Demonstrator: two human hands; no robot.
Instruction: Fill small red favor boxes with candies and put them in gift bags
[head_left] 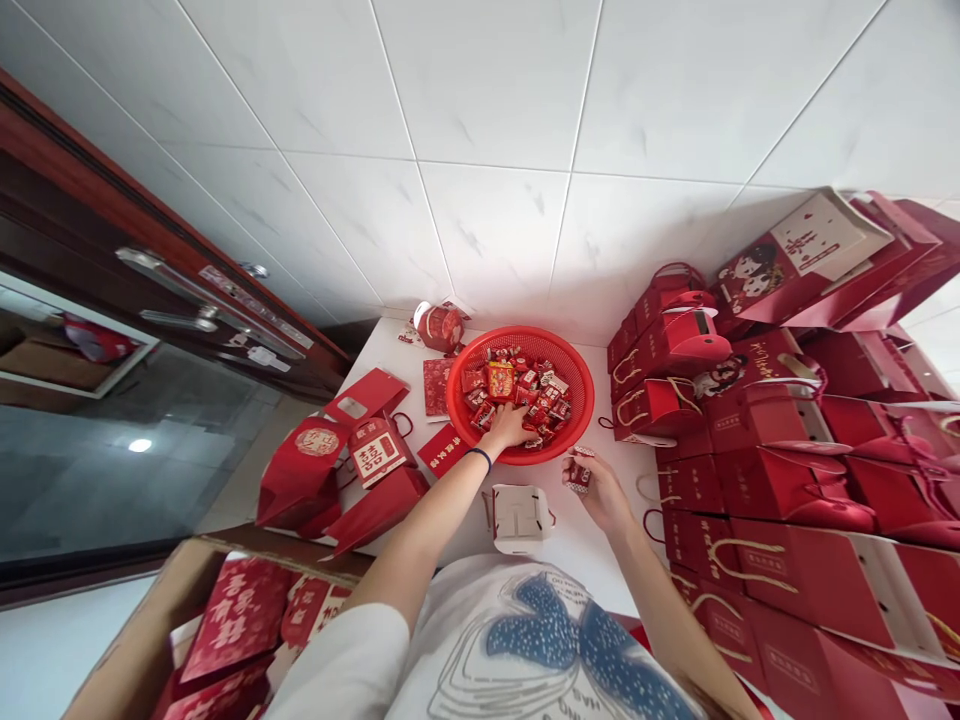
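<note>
My left hand (510, 428) reaches over the near rim of a red plastic basket (456, 412), its fingers stretched out and touching the wrapped candies (551, 395). Candies in mostly red wrappers, one with yellow on it, fill the bottom of that basket. Held in the fingers of my right hand (604, 492) is a small red candy packet (580, 470) with patterned ends, just off the basket's right front side. Between my forearms, close to my body, stands a small gift box (519, 518) with its pale inside showing and cord at its sides.
Stacked red gift boxes (757, 490) with cord handles crowd the right side. Red bags (304, 470) and a printed box (377, 455) lie left. A red jar (439, 325) stands by the tiled wall. A cardboard carton (142, 620) sits lower left, near a door handle (180, 285).
</note>
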